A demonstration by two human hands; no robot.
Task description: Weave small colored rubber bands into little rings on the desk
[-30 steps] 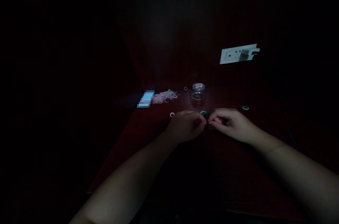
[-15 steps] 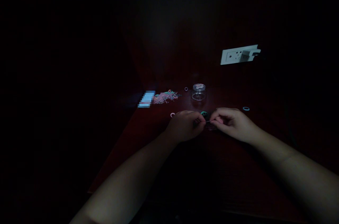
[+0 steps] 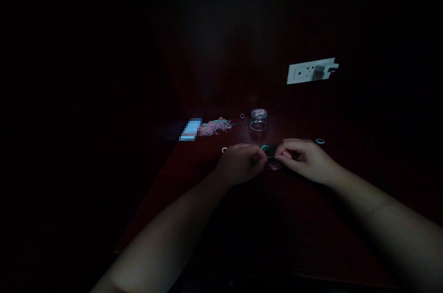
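My left hand (image 3: 240, 163) and my right hand (image 3: 306, 159) face each other low over the dark red table. Each is closed in a pinch. A thin, pale elastic band (image 3: 270, 158) is drawn out between the two sets of fingertips; most of it is hidden by the fingers. Just beyond it lie green hair ties (image 3: 265, 148). A small pinkish clump (image 3: 275, 166) rests beneath the fingers, too dim to make out. Beside my left hand a pale pink hair tie (image 3: 224, 150) is partly covered.
A clear lidded jar (image 3: 259, 122) stands behind my hands. Left of it are a small ring (image 3: 242, 116), a pile of pastel elastic bands (image 3: 218, 126) and a lit, blurred phone (image 3: 190, 129). A blue hair tie (image 3: 320, 141) lies right. A wall socket (image 3: 311, 71) holds a plug.
The strand between my fingertips shows slightly longer, with my hands a little farther apart. The whole view has shifted slightly; other things stay in place.
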